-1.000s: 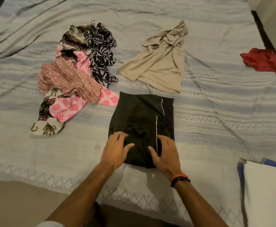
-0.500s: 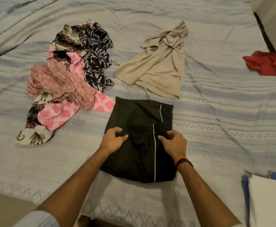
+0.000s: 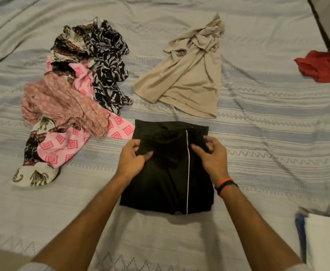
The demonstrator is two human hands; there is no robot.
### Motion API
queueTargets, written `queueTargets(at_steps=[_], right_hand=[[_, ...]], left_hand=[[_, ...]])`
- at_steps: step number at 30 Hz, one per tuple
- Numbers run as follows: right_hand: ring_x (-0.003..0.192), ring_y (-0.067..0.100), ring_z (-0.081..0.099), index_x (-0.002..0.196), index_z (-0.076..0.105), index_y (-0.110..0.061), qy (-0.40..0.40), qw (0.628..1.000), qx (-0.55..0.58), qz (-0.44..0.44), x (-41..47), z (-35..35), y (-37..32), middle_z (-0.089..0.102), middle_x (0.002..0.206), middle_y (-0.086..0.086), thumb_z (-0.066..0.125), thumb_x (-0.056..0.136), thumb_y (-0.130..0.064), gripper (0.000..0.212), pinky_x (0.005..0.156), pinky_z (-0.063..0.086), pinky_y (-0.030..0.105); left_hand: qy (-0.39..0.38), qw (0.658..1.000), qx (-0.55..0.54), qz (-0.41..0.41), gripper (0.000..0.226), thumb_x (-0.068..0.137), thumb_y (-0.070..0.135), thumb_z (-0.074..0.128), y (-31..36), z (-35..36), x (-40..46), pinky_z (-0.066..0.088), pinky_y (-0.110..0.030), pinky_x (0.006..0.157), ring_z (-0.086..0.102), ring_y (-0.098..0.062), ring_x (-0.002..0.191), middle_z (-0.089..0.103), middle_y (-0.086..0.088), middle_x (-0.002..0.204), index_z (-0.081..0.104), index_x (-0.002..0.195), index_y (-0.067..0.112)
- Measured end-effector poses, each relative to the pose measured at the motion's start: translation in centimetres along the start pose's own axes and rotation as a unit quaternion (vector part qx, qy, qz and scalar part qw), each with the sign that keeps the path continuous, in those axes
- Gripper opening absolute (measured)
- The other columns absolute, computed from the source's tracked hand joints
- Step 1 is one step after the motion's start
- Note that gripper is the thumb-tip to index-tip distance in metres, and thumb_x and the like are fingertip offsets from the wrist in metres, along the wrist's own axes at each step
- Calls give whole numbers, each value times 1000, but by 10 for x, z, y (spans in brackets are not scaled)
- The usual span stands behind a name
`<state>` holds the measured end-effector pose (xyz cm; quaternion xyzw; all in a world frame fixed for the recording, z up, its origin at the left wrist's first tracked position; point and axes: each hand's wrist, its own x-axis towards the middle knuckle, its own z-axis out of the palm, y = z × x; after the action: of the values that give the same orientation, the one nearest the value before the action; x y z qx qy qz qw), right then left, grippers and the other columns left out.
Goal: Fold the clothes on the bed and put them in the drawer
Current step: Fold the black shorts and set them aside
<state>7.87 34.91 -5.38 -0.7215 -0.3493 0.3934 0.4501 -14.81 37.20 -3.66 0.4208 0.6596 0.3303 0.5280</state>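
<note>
Where the head camera looks down over the bed (image 3: 258, 173), covered by a pale blue-grey sheet with woven zigzag bands, a black garment (image 3: 168, 184) with a thin white side stripe lies folded into a rough rectangle at about 6 o'clock of centre, near the bed's closer edge. Left hand (image 3: 133, 159): fingers curled, pinching a fold of the black cloth near the garment's left edge, thumb against the fingertips. Right hand (image 3: 211, 157): fingers bent and closed on the cloth just right of the white stripe, near the upper right corner; an orange and black wristband (image 3: 225, 185) circles this wrist. Both forearms enter from 6 o'clock, the left crossing the garment's lower left corner. At 10 o'clock, a heap of unfolded patterned clothes (image 3: 76, 102) in pink, black-and-white leaf print and elephant print, its pink edge touching the black garment's upper left corner. At 12 o'clock, a crumpled beige top (image 3: 187, 81), just beyond the black garment and apart from it. At 2 o'clock, near the bed's far right edge, a red cloth (image 3: 320, 66), well apart from the rest. At 4 o'clock, a white sheet-like object with blue edges (image 3: 324, 241), partly cut off by the frame.
</note>
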Motion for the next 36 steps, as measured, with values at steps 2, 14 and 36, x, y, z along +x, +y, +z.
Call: queueTargets(at_steps=[2, 14, 36], right_hand=[[107, 14, 59, 118, 59, -12, 59, 991, -105, -61, 7, 6, -13, 65, 115, 3, 77, 83, -18, 40, 92, 43, 20], [113, 22, 55, 118, 66, -11, -127, 936, -314, -94, -59, 7, 20, 63, 122, 5, 68, 90, -27, 32, 98, 42, 30], [111, 21, 60, 136, 54, -18, -79, 988, -12, 131, -42, -10, 2, 64, 119, -1, 73, 84, -12, 56, 100, 48, 41]], left_hand=[[35, 997, 37, 57, 37, 84, -1, 71, 13, 6, 16, 44, -26, 102, 58, -11, 111, 63, -5, 121, 51, 111, 15], [-97, 869, 453, 177, 39, 93, 34, 62, -65, -2, -42, 38, -40, 107, 44, -26, 131, 38, 0, 153, 61, 130, 22], [-61, 993, 50, -93, 52, 90, 0, 57, -1, 1, -28, 45, -40, 103, 56, -23, 113, 61, -2, 123, 52, 138, 19]])
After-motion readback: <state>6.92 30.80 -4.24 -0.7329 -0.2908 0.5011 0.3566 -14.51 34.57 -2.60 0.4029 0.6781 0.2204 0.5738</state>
